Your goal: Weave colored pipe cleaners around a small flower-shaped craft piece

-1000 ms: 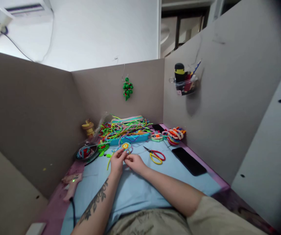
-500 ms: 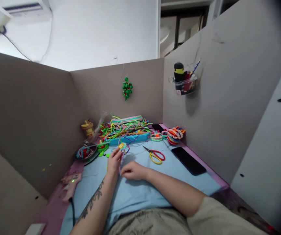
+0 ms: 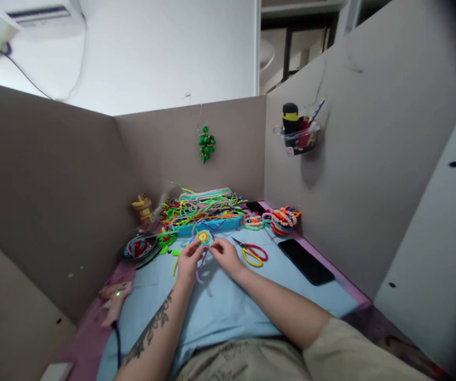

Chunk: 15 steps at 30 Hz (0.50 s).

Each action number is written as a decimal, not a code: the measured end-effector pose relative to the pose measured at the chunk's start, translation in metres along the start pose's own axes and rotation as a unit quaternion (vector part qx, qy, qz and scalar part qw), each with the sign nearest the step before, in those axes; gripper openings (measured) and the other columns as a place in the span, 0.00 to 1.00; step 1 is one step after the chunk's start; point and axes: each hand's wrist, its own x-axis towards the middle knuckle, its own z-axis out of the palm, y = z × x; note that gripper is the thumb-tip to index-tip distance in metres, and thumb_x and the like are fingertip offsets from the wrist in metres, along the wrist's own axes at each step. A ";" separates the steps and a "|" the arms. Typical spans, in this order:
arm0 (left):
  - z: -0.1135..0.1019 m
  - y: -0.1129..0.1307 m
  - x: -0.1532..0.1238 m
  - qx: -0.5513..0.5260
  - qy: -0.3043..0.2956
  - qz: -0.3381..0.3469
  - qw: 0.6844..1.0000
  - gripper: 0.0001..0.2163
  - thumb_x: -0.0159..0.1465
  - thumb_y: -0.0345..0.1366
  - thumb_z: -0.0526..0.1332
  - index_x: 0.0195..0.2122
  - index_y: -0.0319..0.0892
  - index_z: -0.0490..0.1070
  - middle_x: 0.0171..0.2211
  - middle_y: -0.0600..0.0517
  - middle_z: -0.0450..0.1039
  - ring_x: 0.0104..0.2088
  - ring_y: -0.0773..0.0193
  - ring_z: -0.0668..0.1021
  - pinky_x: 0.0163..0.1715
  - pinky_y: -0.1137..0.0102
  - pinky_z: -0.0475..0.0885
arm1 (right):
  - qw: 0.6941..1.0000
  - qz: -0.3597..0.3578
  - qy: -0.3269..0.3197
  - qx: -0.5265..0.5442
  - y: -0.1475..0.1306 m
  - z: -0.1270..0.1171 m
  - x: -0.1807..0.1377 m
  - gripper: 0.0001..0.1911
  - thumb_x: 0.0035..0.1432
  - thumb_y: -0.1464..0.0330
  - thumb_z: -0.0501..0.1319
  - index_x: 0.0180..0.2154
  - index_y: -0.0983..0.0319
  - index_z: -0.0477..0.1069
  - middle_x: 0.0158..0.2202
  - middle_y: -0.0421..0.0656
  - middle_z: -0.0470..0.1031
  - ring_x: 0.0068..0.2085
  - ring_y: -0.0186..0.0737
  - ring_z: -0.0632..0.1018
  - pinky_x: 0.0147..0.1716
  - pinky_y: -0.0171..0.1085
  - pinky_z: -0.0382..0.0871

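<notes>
A small round piece made of pipe cleaners (image 3: 203,236), yellow and orange in the middle with a teal edge, is held above the blue cloth. My left hand (image 3: 189,260) pinches its lower left side. My right hand (image 3: 226,255) is closed, with fingertips at its lower right edge, where loose purple strands stick out. One purple pipe cleaner (image 3: 199,276) hangs down between the hands. Exactly what the right fingertips grip is too small to make out. Scissors (image 3: 252,253) with one red and one yellow handle lie beside my right hand.
A blue tray (image 3: 186,229) heaped with coloured pipe cleaners stands at the back. A black phone (image 3: 306,261) lies at right, a pink glue gun (image 3: 117,300) with a green light at left. A round dish (image 3: 140,248) sits at back left. Grey panels (image 3: 212,174) enclose the table.
My right hand has moved up and forward from the lower end of the purple strand to the round piece. The piece has turned to show more of its face.
</notes>
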 end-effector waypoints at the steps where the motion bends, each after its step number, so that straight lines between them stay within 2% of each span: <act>1: 0.001 0.000 -0.001 0.003 -0.004 0.001 1.000 0.21 0.41 0.39 0.71 0.36 0.37 0.74 0.29 0.49 0.76 0.29 0.63 0.77 0.26 0.73 0.69 | 1.000 -0.009 0.004 -0.009 0.000 0.000 0.000 0.04 0.50 0.69 0.57 0.26 0.62 0.68 0.26 0.39 0.67 0.29 0.35 0.68 0.30 0.32 0.61; 8: 0.002 -0.003 -0.003 0.038 -0.044 0.015 0.998 0.19 0.43 0.39 0.70 0.36 0.37 0.75 0.28 0.49 0.76 0.28 0.62 0.77 0.23 0.74 0.66 | 1.000 -0.013 0.010 -0.018 0.001 0.001 -0.002 0.06 0.51 0.71 0.54 0.25 0.61 0.68 0.26 0.40 0.66 0.30 0.36 0.67 0.30 0.33 0.61; 12: 0.003 -0.002 -0.003 0.041 -0.020 0.032 0.998 0.17 0.43 0.38 0.70 0.34 0.38 0.75 0.28 0.49 0.77 0.28 0.62 0.77 0.25 0.73 0.69 | 1.000 -0.019 -0.011 0.001 0.000 0.001 -0.003 0.05 0.52 0.69 0.55 0.27 0.61 0.68 0.27 0.41 0.67 0.31 0.36 0.68 0.30 0.33 0.62; 15: 0.005 -0.002 -0.005 0.042 -0.014 0.035 0.998 0.16 0.42 0.38 0.70 0.33 0.38 0.75 0.27 0.49 0.77 0.28 0.61 0.77 0.27 0.70 0.70 | 1.000 0.001 -0.002 0.011 0.002 0.002 -0.003 0.07 0.52 0.65 0.57 0.25 0.61 0.67 0.26 0.40 0.67 0.30 0.36 0.68 0.30 0.33 0.62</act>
